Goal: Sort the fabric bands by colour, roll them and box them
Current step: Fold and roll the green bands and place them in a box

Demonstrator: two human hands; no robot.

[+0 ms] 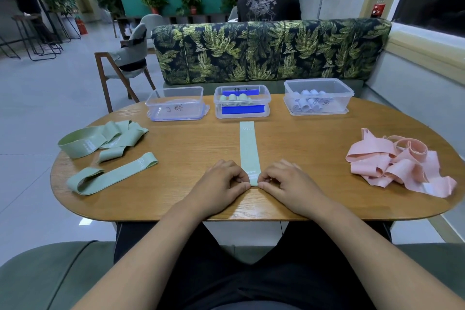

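Note:
A pale green band (248,148) lies flat and straight down the middle of the wooden table (302,199). My left hand (221,184) and my right hand (286,181) pinch its near end from either side, fingertips curled on the edge. More green bands (105,141) lie heaped at the left, one loose green loop (110,175) in front of them. A pile of pink bands (402,166) sits at the right. Three clear boxes stand at the back: the left box (176,104) looks empty, the middle box (242,102) holds rolled green bands, the right box (317,97) holds pale rolled bands.
A leaf-patterned sofa back (271,50) runs behind the table, with a seated person (268,0) beyond it. A wooden chair (125,65) stands at the back left. A wall and window ledge (422,58) close in the right side.

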